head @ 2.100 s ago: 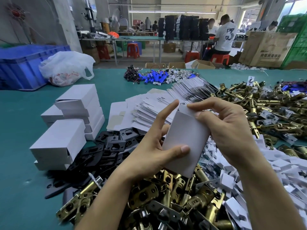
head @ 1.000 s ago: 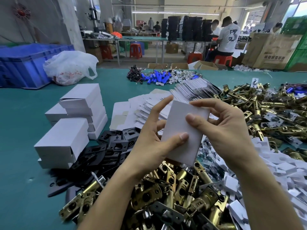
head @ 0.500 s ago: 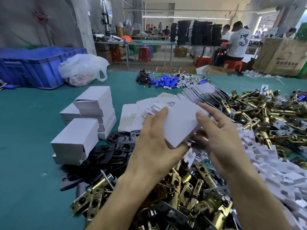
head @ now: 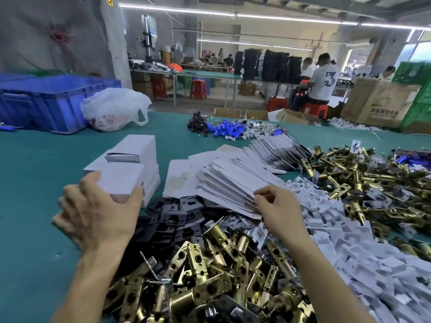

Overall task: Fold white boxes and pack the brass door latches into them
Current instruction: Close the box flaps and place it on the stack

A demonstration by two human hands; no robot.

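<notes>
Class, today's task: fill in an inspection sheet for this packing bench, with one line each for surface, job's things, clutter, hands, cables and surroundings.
Surface: green table cover, largely buried under parts.
Job's things: folded white boxes stacked left; flat box blanks fanned in the middle; brass door latches heaped near and right.
Clutter: black plates, small white plastic pieces, blue cylinders, plastic bag, blue crate.
Hands: left hand grips the front box of the stack; right hand pinches the blanks' near edge.
Cables: thin wires in the far heap of small parts.
Surroundings: seated workers, cardboard carton, red stools.
</notes>
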